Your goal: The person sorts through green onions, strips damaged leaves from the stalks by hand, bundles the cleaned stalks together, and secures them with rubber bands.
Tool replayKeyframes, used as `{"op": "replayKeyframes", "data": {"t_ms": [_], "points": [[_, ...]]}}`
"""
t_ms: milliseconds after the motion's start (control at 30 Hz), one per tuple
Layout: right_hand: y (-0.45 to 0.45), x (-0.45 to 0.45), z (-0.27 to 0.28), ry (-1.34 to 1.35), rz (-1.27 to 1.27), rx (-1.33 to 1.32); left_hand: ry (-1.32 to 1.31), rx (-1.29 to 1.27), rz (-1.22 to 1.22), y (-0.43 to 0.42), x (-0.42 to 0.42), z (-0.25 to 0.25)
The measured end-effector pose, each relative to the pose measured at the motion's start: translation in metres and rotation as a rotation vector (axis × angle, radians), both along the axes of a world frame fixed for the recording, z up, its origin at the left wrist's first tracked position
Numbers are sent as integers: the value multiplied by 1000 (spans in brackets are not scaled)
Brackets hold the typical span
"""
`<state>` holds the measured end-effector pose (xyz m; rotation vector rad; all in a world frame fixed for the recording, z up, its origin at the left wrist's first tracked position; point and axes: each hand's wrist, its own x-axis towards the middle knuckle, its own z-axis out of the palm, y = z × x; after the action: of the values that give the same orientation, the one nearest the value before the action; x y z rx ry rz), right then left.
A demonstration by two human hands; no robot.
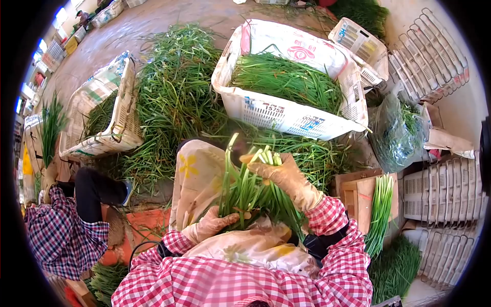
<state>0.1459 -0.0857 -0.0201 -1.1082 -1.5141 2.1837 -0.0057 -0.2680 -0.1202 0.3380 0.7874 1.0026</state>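
Observation:
My right hand (pixel 286 179), in a tan glove, is closed around the pale stem ends of a bunch of garlic chives (pixel 246 192) above my lap. My left hand (pixel 212 225), gloved too, grips leaves and stems lower down on the left side of the bunch; its fingertips are partly hidden by the greens. A few pale stems stick up apart from the rest, left of my right hand. Under the bunch lies my floral apron (pixel 204 153). To my right, a neat bundle of chives (pixel 380 215) leans on a wooden stand (pixel 358 194).
A large loose heap of chives (pixel 176 77) covers the floor ahead. A white crate (pixel 266 115) of chives stands front right, another crate (pixel 110 140) front left. Stacked crates (pixel 440 192) and a plastic bag (pixel 399 135) line the right. A co-worker (pixel 66 233) sits left.

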Motion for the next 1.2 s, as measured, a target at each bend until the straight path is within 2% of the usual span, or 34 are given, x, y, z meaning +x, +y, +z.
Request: {"op": "replayKeyframes", "data": {"t_ms": [67,167,233,333,400,433,467,500,533,567,633,667,700,800,833,900,967,1067,1200], "points": [[-4,1,10,93,96,-5,-13,-25,10,1,2,8],[-3,12,24,10,118,55,63,72,67,-2,-1,-2],[4,28,36,-39,-78,101,65,39,102,-5,0,2],[34,66,49,-32,-427,497,83,-3,136,-4,0,10],[51,85,70,-85,-875,640,96,-9,158,-8,0,-7],[75,114,66,-89,-954,854,106,2,143,-8,-1,-7],[81,125,82,-58,-979,1059,118,14,128,-8,-2,-5],[86,136,92,32,-1116,1085,130,27,113,-7,-3,-3],[93,144,101,149,-1160,1225,115,33,107,-4,-1,3],[94,148,101,319,-1280,1151,101,39,100,-1,2,12],[96,147,95,204,-1040,1374,98,69,63,3,4,22],[87,131,86,208,-794,1156,109,95,32,4,5,25],[73,104,79,-154,-749,1051,119,122,-1,6,5,27],[44,52,59,-484,-145,794,36,97,-15,9,9,31],[40,36,48,-344,-29,673,25,77,-15,9,11,34],[37,16,35,-192,38,313,33,102,-51,8,10,27],[39,6,25,-113,85,198,140,144,-109,9,9,23],[38,-1,14,-171,161,216,178,152,-174,12,7,22],[35,1,25,-205,36,206,89,105,-130,11,9,17]]}}
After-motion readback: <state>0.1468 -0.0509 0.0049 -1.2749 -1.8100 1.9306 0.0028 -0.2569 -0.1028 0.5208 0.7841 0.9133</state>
